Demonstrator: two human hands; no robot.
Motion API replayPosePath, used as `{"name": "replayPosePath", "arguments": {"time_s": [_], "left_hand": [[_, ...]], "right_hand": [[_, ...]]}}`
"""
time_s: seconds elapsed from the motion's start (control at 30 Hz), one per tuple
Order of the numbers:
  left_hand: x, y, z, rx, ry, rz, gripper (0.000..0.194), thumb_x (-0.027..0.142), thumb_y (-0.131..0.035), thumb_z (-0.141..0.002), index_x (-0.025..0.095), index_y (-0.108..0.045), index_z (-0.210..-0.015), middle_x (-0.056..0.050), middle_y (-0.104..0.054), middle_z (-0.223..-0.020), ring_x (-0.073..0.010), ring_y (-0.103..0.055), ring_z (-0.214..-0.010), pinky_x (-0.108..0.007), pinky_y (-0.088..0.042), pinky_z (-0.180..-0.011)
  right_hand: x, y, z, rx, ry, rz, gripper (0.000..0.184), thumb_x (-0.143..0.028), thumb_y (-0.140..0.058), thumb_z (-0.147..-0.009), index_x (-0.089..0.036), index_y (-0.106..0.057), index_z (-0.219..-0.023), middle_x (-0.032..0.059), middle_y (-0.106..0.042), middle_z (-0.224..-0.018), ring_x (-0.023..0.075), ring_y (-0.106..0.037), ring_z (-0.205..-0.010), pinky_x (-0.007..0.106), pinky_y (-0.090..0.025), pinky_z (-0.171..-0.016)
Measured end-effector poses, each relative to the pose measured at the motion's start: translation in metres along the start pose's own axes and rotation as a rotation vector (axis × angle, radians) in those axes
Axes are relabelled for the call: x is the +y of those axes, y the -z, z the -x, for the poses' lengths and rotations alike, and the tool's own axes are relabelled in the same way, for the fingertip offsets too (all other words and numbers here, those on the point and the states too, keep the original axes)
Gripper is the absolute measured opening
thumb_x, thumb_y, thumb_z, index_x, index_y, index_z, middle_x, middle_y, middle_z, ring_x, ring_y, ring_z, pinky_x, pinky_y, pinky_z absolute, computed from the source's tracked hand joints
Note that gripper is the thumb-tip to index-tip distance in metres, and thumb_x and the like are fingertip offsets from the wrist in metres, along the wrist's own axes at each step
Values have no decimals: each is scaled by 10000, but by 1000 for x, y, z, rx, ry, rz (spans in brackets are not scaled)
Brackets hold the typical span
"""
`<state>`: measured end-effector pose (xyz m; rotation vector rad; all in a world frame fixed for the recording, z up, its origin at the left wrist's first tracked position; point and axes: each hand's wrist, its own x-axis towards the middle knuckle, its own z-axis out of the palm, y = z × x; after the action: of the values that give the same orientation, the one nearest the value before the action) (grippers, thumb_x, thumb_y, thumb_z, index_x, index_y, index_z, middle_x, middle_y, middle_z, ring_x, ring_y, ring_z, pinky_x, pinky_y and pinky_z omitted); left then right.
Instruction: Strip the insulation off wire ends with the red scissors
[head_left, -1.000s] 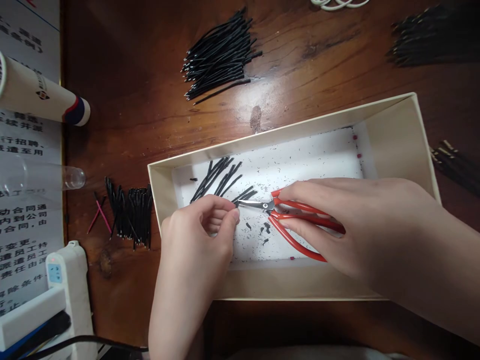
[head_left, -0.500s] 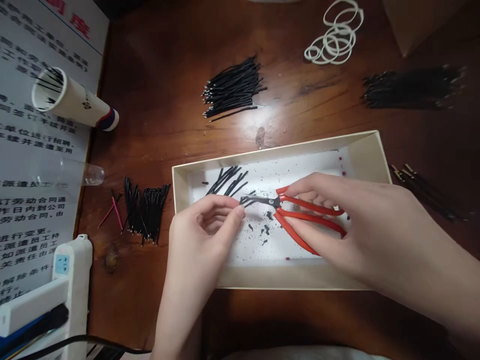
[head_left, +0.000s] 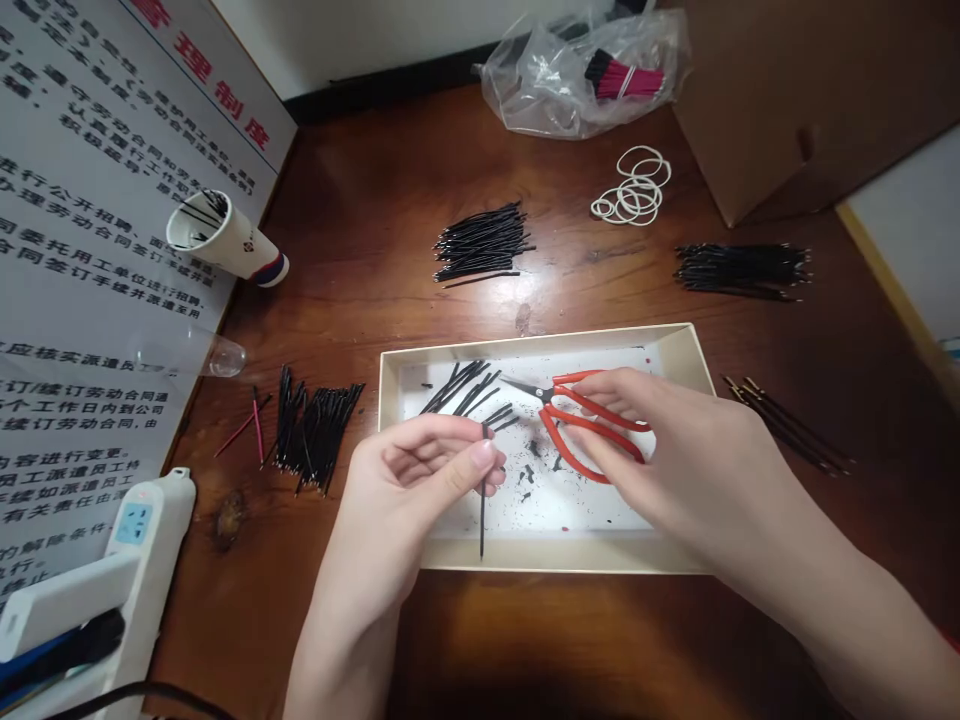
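Note:
My left hand pinches a short black wire between thumb and forefinger. Most of the wire hangs down, with a short end above the fingertips. Closed around red-handled scissors, my right hand holds them with the blades pointing left, a little above and right of the wire and apart from it. Both hands are over a shallow cream box with a white floor. Inside it, loose black wires lie at the left, and tiny dark scraps are scattered across the bottom.
Black wire bundles lie behind, left and right of the box. Brass-tipped wires lie beside it. Farther out are rubber bands, a plastic bag, a cardboard box, a tipped paper cup and a power strip.
The scissors' blades have moved away from my left fingertips. The black wire now hangs visibly below my left hand. The camera view has shifted, showing more of the table's far side.

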<state>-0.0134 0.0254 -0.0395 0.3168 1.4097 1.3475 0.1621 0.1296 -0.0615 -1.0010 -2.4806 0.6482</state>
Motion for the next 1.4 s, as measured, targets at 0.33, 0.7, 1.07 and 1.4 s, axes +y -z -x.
{"name": "replayPosePath", "arguments": {"time_s": [0.33, 0.7, 1.07, 1.4], "left_hand": [[0, 0, -4, 6, 55, 68, 120, 178, -872, -674, 141, -762, -704, -15, -738, -612, -69, -653, -534, -124, -528, -562], [-6, 0, -8, 47, 52, 26, 110, 191, -859, -695, 153, -762, -730, -10, -735, -620, -86, -661, -546, -159, -554, -589], [-7, -1, -9, 63, 38, -2, 114, 210, -859, -696, 162, -766, -738, -9, -733, -629, -86, -656, -549, -163, -551, -591], [-7, -1, -9, 69, 49, 4, 94, 193, -853, -701, 176, -768, -735, 2, -735, -626, -71, -648, -546, -142, -535, -589]], "right_hand": [[-8, 8, 13, 176, 208, -46, 256, -72, -676, -851, -257, -632, -1022, -2, -773, -859, 173, -730, -677, 266, -581, -619], [-8, 9, 13, 187, 247, 1, 204, -87, -688, -835, -210, -650, -993, 24, -767, -827, 161, -730, -673, 239, -590, -657], [-6, 8, 12, 153, 222, -17, 233, -93, -663, -852, -238, -654, -1036, 14, -776, -885, 180, -743, -715, 263, -603, -692], [-4, 6, 16, 162, 227, -3, 217, -92, -644, -867, -224, -660, -1038, 23, -773, -882, 178, -741, -723, 259, -596, -690]]}}
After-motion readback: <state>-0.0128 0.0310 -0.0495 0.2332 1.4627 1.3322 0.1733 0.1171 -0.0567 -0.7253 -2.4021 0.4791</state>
